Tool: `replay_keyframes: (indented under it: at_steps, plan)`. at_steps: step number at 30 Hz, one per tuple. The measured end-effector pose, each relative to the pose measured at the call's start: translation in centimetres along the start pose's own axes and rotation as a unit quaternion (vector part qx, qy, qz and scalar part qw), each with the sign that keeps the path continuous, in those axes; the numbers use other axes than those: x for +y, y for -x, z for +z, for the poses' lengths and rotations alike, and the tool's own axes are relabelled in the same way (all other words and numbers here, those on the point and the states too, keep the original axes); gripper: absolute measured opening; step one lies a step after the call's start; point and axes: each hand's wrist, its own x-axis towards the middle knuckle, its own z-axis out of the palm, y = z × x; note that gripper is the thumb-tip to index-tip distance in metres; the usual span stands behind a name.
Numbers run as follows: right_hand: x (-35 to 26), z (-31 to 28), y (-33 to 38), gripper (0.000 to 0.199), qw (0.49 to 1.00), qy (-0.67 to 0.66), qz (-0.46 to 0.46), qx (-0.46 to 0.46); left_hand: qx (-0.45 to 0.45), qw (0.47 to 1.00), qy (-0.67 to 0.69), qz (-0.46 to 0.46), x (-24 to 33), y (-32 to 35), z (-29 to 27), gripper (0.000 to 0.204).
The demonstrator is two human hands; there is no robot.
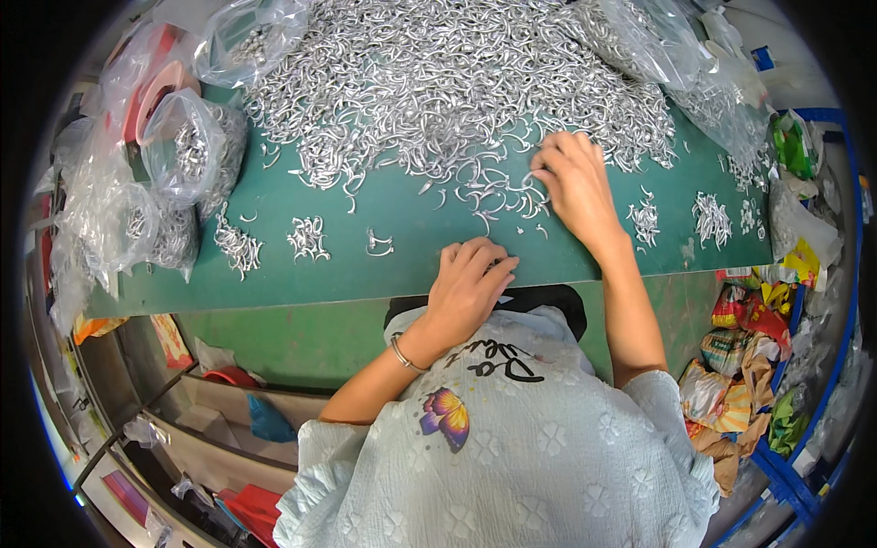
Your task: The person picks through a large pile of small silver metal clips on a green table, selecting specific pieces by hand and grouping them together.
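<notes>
A wide heap of small curved silver metal pieces (411,91) covers the far middle of the green table (301,274). At the heap's near right edge, my right hand (574,187) reaches in with its fingers bent down among the loose pieces; its fingertips are partly hidden. My left hand (470,283) is at the table's front edge, fingers curled together, and whatever they hold is hidden. Between the hands and the heap, a loose scatter of curved pieces (493,194) lies on the tabletop.
Small separate piles of pieces lie to the left (308,239) and right (711,221). Clear plastic bags of metal parts stand at the left end (187,151) and far right (722,100). Colourful packages (731,365) fill the right side below the table; a drawer unit (228,420) stands lower left.
</notes>
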Motion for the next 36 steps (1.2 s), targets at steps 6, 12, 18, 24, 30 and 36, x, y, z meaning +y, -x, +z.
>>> replay_keyframes:
  at_steps: [6, 12, 18, 24, 30, 36]
  plan:
    - [-2.0, -2.3, 2.8, 0.007, 0.998, -0.016, 0.062, 0.017, -0.003, 1.0, -0.003, 0.0, 0.0, 0.1, 0.0, 0.03]
    - [-5.4, -1.8, 4.7, 0.009, 0.984, -0.124, 0.031, -0.126, 0.041, 0.998, 0.02, -0.037, 0.4, 0.1, -0.1, 0.035]
    - [-4.0, 0.6, 0.3, 0.01, 0.997, -0.057, 0.044, 0.004, -0.027, 0.999, -0.016, 0.019, 0.0, 0.1, 0.0, 0.037]
    - [-3.2, 1.8, -0.5, 0.01, 0.997, 0.04, 0.06, -0.039, -0.012, 1.0, -0.005, 0.022, -0.1, 0.3, 0.2, 0.034]
    - [-2.5, 1.3, -0.5, 0.009, 0.994, 0.085, 0.071, -0.003, -0.008, 1.0, 0.001, 0.021, -0.1, 0.4, 0.3, 0.035]
    - [-1.5, 1.3, -0.4, 0.011, 0.995, 0.081, 0.053, -0.021, -0.002, 1.0, 0.002, 0.025, -0.2, 0.5, 0.3, 0.034]
